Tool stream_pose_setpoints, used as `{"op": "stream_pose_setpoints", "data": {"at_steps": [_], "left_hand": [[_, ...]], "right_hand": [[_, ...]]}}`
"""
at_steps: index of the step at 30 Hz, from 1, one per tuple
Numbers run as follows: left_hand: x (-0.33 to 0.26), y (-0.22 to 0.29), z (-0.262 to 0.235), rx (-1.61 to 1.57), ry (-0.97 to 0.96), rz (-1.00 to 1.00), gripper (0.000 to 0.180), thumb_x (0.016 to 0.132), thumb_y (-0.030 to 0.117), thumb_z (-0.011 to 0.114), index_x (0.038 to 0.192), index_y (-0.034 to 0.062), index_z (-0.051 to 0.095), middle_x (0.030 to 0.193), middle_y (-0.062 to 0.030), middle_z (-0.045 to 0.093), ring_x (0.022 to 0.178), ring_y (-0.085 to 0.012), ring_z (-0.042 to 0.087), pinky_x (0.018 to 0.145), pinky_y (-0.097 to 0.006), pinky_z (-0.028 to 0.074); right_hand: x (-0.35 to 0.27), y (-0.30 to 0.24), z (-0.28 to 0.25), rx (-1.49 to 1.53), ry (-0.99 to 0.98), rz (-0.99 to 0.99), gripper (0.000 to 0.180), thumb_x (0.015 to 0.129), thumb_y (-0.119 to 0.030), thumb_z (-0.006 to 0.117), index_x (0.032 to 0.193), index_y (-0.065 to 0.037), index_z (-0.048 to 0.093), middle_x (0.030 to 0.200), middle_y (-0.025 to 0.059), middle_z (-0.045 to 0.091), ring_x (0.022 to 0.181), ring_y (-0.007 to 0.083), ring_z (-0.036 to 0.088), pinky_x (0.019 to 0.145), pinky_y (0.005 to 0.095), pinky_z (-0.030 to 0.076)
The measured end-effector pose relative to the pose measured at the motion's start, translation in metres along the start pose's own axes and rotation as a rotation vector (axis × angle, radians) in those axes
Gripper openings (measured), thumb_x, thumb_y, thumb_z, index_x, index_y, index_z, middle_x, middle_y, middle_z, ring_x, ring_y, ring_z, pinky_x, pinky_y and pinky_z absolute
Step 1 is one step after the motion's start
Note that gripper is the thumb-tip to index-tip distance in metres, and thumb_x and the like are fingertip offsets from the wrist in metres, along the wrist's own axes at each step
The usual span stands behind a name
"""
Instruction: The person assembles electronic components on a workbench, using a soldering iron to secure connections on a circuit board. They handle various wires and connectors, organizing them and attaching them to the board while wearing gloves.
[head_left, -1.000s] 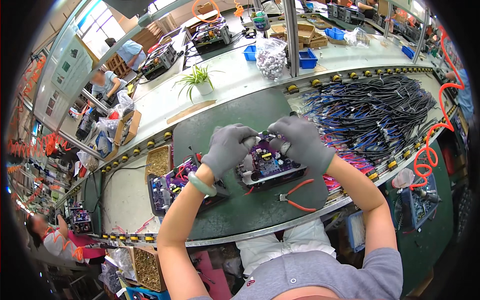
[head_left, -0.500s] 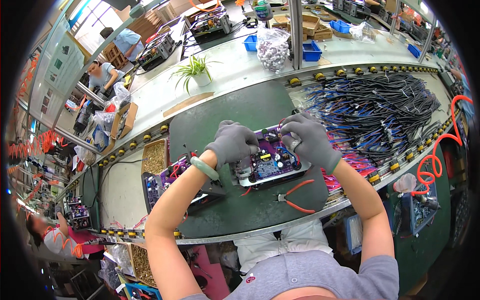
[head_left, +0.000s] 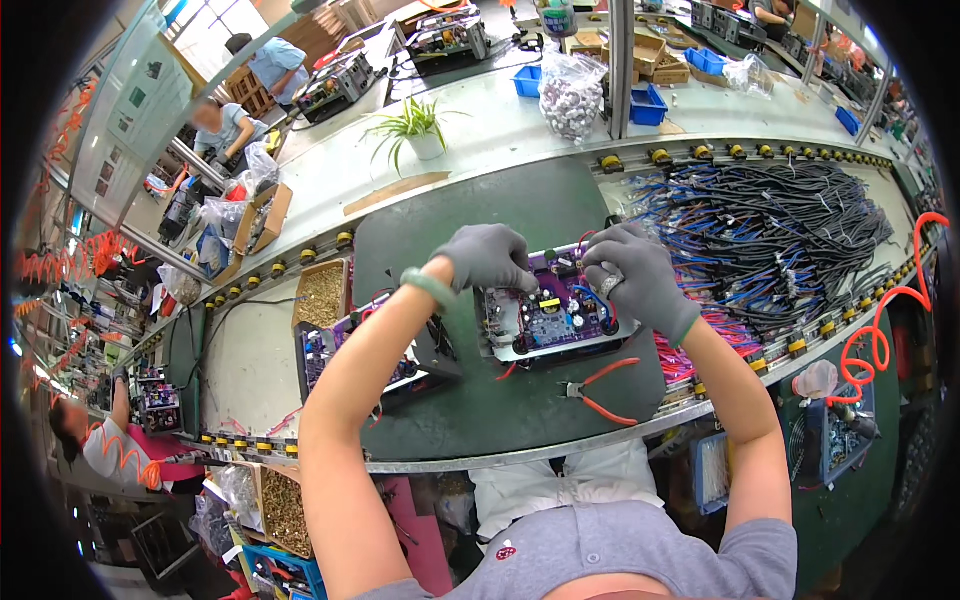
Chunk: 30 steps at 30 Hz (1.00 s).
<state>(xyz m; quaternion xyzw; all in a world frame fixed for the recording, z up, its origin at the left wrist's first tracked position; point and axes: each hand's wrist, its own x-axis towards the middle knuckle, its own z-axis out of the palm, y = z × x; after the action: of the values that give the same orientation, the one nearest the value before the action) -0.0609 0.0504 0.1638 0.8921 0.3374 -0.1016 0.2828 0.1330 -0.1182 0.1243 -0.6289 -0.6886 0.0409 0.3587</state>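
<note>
Factory floor, long pale workbench (head_left: 300, 350) with a dark green mat (head_left: 500, 410) in the middle. On the mat: purple circuit board (head_left: 548, 315) in a black tray, directly under both hands. Left hand (head_left: 487, 257), grey glove, curled over the board's far left corner, fingertips pressed down on it; grip on any part hidden, can't tell. Green band on that wrist. Right hand (head_left: 637, 275), grey glove, bent over the board's far right edge, fingers pinched close around something small; what it is, too small to tell. Red-handled pliers (head_left: 600, 388) flat on the mat, just nearer than the right hand, untouched. Second board unit (head_left: 375, 350) beside the left forearm, on the outer side. Tray of brass bits (head_left: 322, 295) just past that. Big heap of black and blue wire leads (head_left: 770, 235) out beyond the right hand. Potted plant (head_left: 420, 130) and bag of small parts (head_left: 570, 95) farther back. Other workers off to the far left.
</note>
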Motion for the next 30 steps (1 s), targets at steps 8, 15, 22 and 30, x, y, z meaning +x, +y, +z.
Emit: {"op": "stream_pose_setpoints", "data": {"at_steps": [8, 15, 22, 30], "left_hand": [[-0.069, -0.010, 0.027, -0.282, 0.409, 0.262, 0.019, 0.089, 0.016, 0.065, 0.098, 0.0008, 0.072, 0.086, -0.0137, 0.071, 0.083, -0.0204, 0.068, 0.078, -0.034, 0.052], [-0.063, -0.001, 0.037, -0.130, 0.642, 0.089, 0.023, 0.090, 0.021, 0.067, 0.104, 0.0027, 0.070, 0.091, -0.0149, 0.072, 0.084, -0.0268, 0.071, 0.082, -0.036, 0.054], [-0.067, -0.020, 0.036, -0.017, 0.849, 0.132, 0.032, 0.094, 0.030, 0.063, 0.110, 0.0020, 0.067, 0.099, -0.0190, 0.071, 0.091, -0.0308, 0.069, 0.085, -0.041, 0.052], [-0.079, -0.037, 0.056, -0.071, 0.333, -0.046, 0.043, 0.103, 0.040, 0.042, 0.110, 0.0001, 0.054, 0.097, -0.0285, 0.065, 0.095, -0.0477, 0.061, 0.082, -0.052, 0.047]], "right_hand": [[-0.002, -0.013, -0.003, -0.290, 0.059, -0.055, 0.012, 0.085, -0.022, 0.070, 0.092, -0.013, 0.070, 0.100, 0.0030, 0.068, 0.104, 0.0239, 0.063, 0.091, 0.0430, 0.046], [0.012, -0.048, 0.063, 0.211, 0.051, 0.050, 0.018, 0.085, -0.021, 0.068, 0.101, -0.013, 0.069, 0.099, 0.0063, 0.069, 0.087, 0.0300, 0.069, 0.075, 0.0410, 0.054], [0.040, -0.047, 0.077, -0.118, 0.040, 0.047, 0.021, 0.078, -0.016, 0.069, 0.098, -0.015, 0.070, 0.091, 0.0073, 0.069, 0.087, 0.0291, 0.070, 0.080, 0.0409, 0.052], [0.054, -0.054, 0.090, -0.435, -0.175, 0.003, 0.022, 0.075, -0.024, 0.075, 0.094, -0.015, 0.069, 0.094, 0.0050, 0.069, 0.092, 0.0217, 0.070, 0.084, 0.0366, 0.049]]}}
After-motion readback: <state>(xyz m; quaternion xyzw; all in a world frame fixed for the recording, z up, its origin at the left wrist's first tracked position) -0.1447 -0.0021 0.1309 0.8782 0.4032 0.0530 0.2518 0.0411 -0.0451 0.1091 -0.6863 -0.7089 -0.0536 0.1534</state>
